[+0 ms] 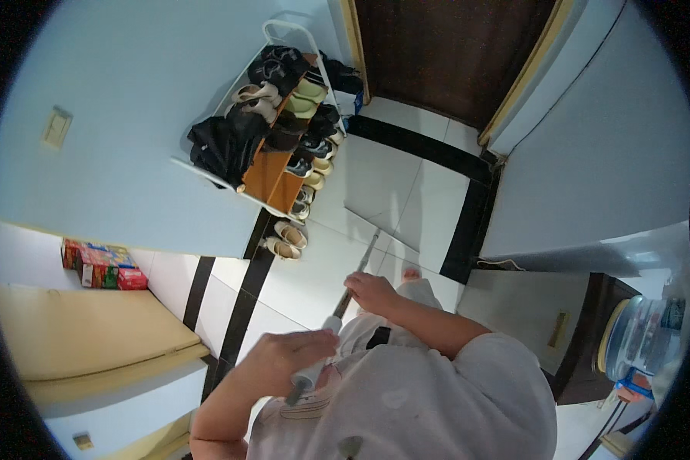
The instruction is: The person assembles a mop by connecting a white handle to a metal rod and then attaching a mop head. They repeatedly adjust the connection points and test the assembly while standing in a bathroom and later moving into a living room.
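A long thin pole (364, 257), grey with a pale grip at its near end, slants from my chest down toward the white tiled floor (376, 184). My left hand (287, 356) is closed around the pale upper grip. My right hand (369, 291) grasps the shaft further down. The pole's lower end is lost against the tiles, so I cannot tell what is fitted there. One bare foot (412, 273) shows just past my right hand.
A shoe rack (284, 123) crowded with shoes and a dark bag stands against the pale blue wall, with a pair of slippers (284, 239) on the floor beside it. A dark wooden door (452, 46) lies ahead. Red boxes (100, 264) sit left; a water bottle (644, 337) stands right.
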Motion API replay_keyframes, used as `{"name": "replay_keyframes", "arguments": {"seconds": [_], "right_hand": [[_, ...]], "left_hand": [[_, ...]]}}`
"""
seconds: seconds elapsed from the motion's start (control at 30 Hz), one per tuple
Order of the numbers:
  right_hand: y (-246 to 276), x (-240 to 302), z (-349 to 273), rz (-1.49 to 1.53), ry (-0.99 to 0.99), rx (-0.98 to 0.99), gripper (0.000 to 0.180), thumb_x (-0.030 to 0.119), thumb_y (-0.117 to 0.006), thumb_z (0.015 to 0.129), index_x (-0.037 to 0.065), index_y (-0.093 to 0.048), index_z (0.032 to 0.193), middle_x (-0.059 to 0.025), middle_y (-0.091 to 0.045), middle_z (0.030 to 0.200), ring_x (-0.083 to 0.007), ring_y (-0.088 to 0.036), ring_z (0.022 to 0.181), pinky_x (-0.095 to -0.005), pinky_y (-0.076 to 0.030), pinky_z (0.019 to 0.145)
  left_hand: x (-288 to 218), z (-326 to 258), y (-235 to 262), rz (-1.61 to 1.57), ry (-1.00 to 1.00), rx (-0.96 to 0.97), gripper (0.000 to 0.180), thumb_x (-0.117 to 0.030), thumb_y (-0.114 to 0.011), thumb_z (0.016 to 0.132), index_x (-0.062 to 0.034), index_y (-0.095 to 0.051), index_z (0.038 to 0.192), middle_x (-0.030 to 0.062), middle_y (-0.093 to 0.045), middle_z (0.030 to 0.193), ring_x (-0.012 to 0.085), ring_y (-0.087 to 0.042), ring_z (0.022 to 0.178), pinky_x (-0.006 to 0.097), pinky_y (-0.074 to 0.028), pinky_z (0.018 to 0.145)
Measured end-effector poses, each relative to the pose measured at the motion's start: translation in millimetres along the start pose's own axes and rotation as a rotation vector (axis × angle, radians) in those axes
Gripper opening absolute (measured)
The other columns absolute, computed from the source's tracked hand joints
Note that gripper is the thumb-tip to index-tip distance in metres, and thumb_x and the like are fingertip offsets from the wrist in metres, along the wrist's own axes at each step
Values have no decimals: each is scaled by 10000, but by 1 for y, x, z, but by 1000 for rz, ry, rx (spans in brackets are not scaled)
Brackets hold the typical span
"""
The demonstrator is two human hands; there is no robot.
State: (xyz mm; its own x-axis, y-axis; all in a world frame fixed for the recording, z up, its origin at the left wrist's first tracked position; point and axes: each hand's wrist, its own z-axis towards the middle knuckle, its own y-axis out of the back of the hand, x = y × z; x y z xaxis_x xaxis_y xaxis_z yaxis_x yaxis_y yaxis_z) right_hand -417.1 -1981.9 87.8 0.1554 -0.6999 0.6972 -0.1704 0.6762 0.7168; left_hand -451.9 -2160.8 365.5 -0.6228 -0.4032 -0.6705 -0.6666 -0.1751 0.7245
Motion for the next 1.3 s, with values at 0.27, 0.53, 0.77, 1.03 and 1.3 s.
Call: {"name": "replay_keyframes", "arguments": {"seconds": [0.27, 0.53, 0.77, 1.03, 1.3], "right_hand": [[48, -7, -19, -83, -179, 9, 225, 99, -489, 802, 93, -590, 1003, -65, -576, 1023, -267, -580, 933, -397, -493, 771], [85, -204, -35, -150, -299, -311, 490, 112, -573, 820, 56, -409, 1279, -160, -378, 1352, -308, -361, 1249, -367, -377, 986], [76, -275, -61, -56, -403, -146, 582, 77, -596, 793, 24, -343, 1314, -169, -325, 1382, -300, -279, 1303, -344, -303, 1052], [106, -221, -24, -37, -498, -169, 401, 37, -473, 810, 67, -469, 1210, -119, -413, 1330, -250, -358, 1264, -341, -332, 1029], [108, -242, -54, -80, -442, -59, 458, 60, -490, 824, 41, -414, 1275, -143, -333, 1391, -281, -275, 1311, -358, -243, 1081]], "left_hand": [[-8, 4, -31, 20, -116, -132, 293, -23, -664, 648, -41, -632, 939, 89, -627, 1064, 218, -615, 979, 311, -546, 730], [29, 166, -141, -67, -223, -253, 349, -35, -651, 678, -65, -575, 1017, 94, -556, 1184, 246, -566, 1060, 327, -518, 807], [27, 205, -179, -26, -154, -82, 292, -79, -647, 742, -55, -579, 1026, 100, -547, 1203, 237, -528, 1118, 322, -492, 863], [37, 205, -158, -224, -126, -283, 422, 27, -683, 664, -70, -591, 1064, 140, -565, 1173, 284, -555, 1081, 347, -477, 889], [18, 221, -184, -113, -143, -110, 472, 105, -609, 579, -92, -595, 1008, 92, -530, 1227, 251, -543, 1086, 340, -502, 821]]}}
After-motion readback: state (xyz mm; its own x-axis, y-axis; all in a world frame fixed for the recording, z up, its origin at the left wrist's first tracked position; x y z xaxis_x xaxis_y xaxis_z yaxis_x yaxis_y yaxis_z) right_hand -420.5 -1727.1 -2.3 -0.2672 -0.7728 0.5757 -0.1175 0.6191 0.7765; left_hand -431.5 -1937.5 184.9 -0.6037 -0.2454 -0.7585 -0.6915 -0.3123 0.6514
